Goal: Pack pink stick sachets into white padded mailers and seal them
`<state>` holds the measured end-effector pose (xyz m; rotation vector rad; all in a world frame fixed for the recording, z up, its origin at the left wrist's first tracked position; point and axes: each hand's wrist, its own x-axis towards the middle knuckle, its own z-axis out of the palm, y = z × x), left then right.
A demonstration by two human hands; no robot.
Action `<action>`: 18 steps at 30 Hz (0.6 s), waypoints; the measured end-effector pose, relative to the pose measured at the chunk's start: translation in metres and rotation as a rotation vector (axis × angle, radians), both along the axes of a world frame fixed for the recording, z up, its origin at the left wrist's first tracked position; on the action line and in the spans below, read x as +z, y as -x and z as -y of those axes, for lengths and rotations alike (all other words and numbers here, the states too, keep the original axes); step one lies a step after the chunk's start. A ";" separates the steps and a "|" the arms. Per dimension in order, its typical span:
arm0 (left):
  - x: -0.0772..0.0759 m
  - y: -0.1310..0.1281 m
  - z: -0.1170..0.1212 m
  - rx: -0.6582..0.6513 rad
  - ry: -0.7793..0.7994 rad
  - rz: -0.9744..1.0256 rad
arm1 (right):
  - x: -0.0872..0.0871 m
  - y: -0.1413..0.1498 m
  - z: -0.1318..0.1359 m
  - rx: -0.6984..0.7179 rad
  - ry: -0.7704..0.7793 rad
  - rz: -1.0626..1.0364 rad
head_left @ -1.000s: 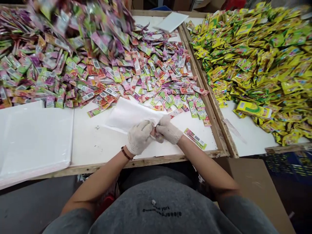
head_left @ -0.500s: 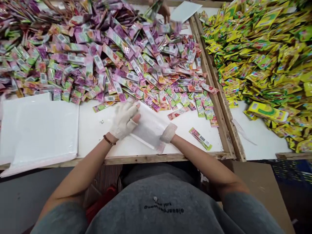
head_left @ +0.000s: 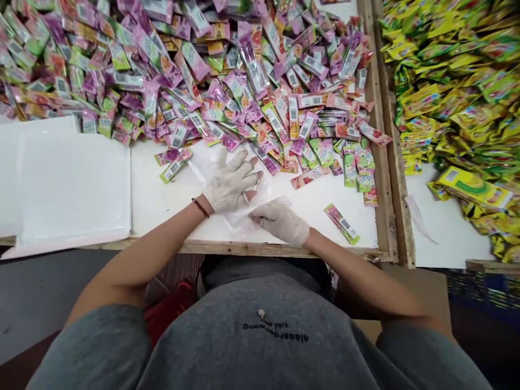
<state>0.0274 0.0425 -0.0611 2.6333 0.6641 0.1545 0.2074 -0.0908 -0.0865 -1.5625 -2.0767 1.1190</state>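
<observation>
A clear plastic bag [head_left: 238,222] lies on the white tabletop near the front edge, with part of it hidden under my hands. My left hand [head_left: 231,184], in a whitish knit glove with some fingertips bare, rests on the bag with its fingers spread. Gloved as well, my right hand [head_left: 282,219] pinches the bag's near right part between thumb and fingers. Just beyond the hands begins a big heap of purple, pink and green candy packets [head_left: 244,97]. One loose green-and-red packet [head_left: 342,223] lies to the right of my right hand.
At the left, a stack of flat clear bags [head_left: 77,184] overhangs the table edge. A wooden divider [head_left: 384,135] runs along the right, with a heap of yellow packets [head_left: 459,108] beyond it. A wooden rail [head_left: 244,248] borders the front.
My right hand has turned and shifted from the bag's right end to its near part, now pinching it. My left hand has spread its fingers. The view has shifted, and a co-worker's hand has left it.
</observation>
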 end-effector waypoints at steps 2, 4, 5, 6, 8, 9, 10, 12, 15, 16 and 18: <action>-0.003 0.001 0.009 -0.046 0.042 -0.004 | 0.005 -0.007 0.004 0.181 -0.108 0.077; -0.005 0.003 0.013 -0.091 0.050 -0.016 | 0.011 -0.006 0.002 0.303 -0.175 0.226; -0.006 0.003 0.014 -0.103 0.036 -0.028 | 0.014 -0.003 -0.001 0.334 -0.175 0.307; -0.006 0.004 0.015 -0.099 0.014 -0.039 | 0.018 0.002 -0.006 0.347 -0.166 0.379; -0.009 0.005 0.015 -0.063 -0.028 -0.045 | 0.024 0.013 -0.014 0.354 -0.147 0.470; -0.011 0.005 0.014 -0.047 -0.049 -0.037 | 0.026 0.017 -0.018 0.356 -0.143 0.491; -0.013 0.005 0.013 -0.041 -0.074 -0.020 | 0.029 0.021 -0.021 0.357 -0.143 0.505; -0.017 0.007 0.009 -0.072 -0.137 0.026 | 0.031 0.024 -0.024 0.357 -0.168 0.507; -0.022 0.009 -0.001 -0.146 -0.223 0.123 | 0.032 0.023 -0.024 0.344 -0.261 0.430; -0.023 0.010 -0.005 -0.165 -0.238 0.154 | 0.032 0.020 -0.023 0.336 -0.275 0.384; -0.026 0.012 -0.014 -0.194 -0.238 0.203 | 0.034 0.007 -0.022 0.275 -0.242 0.280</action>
